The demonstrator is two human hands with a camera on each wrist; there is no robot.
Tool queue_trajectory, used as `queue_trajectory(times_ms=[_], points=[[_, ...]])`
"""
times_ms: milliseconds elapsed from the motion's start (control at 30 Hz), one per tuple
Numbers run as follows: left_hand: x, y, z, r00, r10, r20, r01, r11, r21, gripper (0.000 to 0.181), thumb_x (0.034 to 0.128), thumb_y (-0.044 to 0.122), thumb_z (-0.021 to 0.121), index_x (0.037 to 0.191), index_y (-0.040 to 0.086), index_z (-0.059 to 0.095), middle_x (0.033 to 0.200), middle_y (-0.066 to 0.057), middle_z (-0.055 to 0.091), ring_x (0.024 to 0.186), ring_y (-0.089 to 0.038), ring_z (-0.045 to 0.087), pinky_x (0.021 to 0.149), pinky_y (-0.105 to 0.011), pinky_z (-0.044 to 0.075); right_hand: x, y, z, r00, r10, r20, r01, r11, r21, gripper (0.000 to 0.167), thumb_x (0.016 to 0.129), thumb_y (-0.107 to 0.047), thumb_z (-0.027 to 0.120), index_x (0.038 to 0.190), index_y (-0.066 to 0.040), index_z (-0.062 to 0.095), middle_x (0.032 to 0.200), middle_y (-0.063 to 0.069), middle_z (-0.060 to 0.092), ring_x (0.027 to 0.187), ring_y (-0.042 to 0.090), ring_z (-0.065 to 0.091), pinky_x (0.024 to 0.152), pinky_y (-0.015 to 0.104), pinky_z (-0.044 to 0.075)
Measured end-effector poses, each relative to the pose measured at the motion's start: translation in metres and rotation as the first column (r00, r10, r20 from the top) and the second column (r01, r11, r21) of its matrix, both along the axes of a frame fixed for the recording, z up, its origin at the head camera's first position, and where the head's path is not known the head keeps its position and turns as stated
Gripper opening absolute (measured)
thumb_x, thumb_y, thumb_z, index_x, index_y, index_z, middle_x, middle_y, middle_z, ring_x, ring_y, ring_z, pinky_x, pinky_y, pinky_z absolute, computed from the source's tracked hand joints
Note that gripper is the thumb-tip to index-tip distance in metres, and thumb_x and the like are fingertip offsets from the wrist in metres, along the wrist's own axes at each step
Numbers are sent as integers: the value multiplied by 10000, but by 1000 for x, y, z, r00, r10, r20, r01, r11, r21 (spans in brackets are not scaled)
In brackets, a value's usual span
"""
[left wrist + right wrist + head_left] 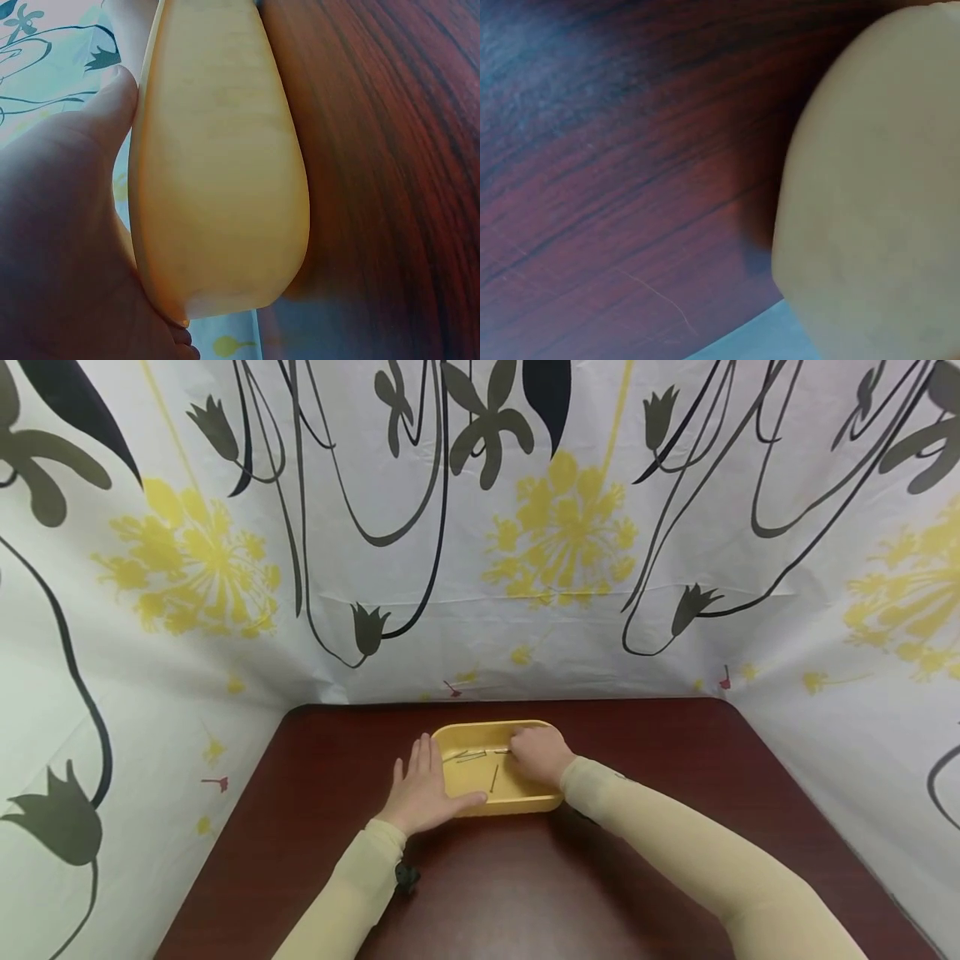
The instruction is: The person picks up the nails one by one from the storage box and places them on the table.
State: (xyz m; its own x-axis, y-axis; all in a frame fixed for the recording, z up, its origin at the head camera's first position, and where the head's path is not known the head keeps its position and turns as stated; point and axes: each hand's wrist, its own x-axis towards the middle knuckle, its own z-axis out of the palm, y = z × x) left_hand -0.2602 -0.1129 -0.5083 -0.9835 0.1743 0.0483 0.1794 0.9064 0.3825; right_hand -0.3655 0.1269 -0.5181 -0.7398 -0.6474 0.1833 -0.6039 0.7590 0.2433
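A yellow plastic tray (517, 806) sits on the dark red-brown table, with several thin nail-like metal pieces (494, 778) lying loose on its floor. My left hand (422, 789) rests against its left end, fingers straight and spread, the thumb along the near rim. In the left wrist view, that thumb (120, 101) lies by the rim of the tray (217, 172). My right hand (542, 754) reaches down inside the right end, fingers bent, close to one thin piece. Its fingertips are hidden, so a hold cannot be made out. The right wrist view shows only the tray's outer wall (877, 187).
The wood-grain table (495, 893) extends around the tray on every side. A white curtain with flower prints (480, 568) hangs behind the table and along both sides. A small dark object (407, 877) is at the left wrist.
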Motion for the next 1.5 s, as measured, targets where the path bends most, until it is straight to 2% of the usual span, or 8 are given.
queue_trajectory(times_ms=[200, 433, 733, 1033, 1333, 1500], points=[[-1, 0, 0, 1000, 4, 1, -4, 1000, -4, 1380, 704, 952, 475, 1595, -24, 80, 1664, -200, 0, 1530, -342, 58, 1173, -608, 111, -3, 1, -2, 1000, 5, -13, -5, 1000, -5, 153, 869, -131, 681, 724, -172, 706, 762, 4, 629, 633, 227, 631, 574, 409, 530], [-1, 0, 0, 1000, 8, 4, -8, 1000, 15, 1361, 717, 919, 524, 1598, -16, 73, 1665, -191, -14, 1531, -335, 51, 1175, -603, 103, -8, 4, -6, 999, -8, -35, 9, 1000, 8, 189, 869, -66, 671, 725, -185, 701, 733, 6, 637, 606, 229, 626, 521, 422, 529], [-1, -1, 2, 1000, 13, 7, -13, 1000, 2, 1382, 699, 953, 479, 1598, -14, 69, 1666, -197, 6, 1532, -326, 43, 1181, -587, 104, -10, 2, -7, 999, -12, -48, 13, 1000, 18, 182, 882, -84, 657, 723, -171, 676, 730, 4, 639, 596, 231, 626, 536, 423, 534], [-3, -1, -1, 1000, 11, 17, -11, 1000, -11, 1408, 672, 988, 430, 1602, -4, 62, 1669, -183, -6, 1533, -326, 47, 1180, -592, 97, -3, 2, -1, 998, -11, -55, 13, 999, 33, 156, 902, -94, 667, 759, -153, 682, 724, 18, 644, 599, 225, 614, 523, 416, 532], [-3, 0, 2, 1000, 11, 18, -10, 1000, -18, 1405, 676, 984, 436, 1600, -4, 61, 1668, -182, -2, 1531, -334, 69, 1180, -594, 97, 1, 4, 5, 997, 7, -73, -9, 1000, -25, 158, 874, -68, 673, 744, -157, 669, 721, 20, 646, 582, 231, 616, 470, 435, 513], [-1, 0, 2, 1000, 11, 24, -11, 1000, -11, 1399, 682, 974, 455, 1600, -6, 62, 1668, -184, -1, 1532, -331, 60, 1180, -595, 93, 3, 5, 9, 999, -8, -47, 6, 999, -44, 140, 908, -143, 689, 773, -177, 702, 768, 10, 648, 599, 203, 611, 467, 418, 505]])
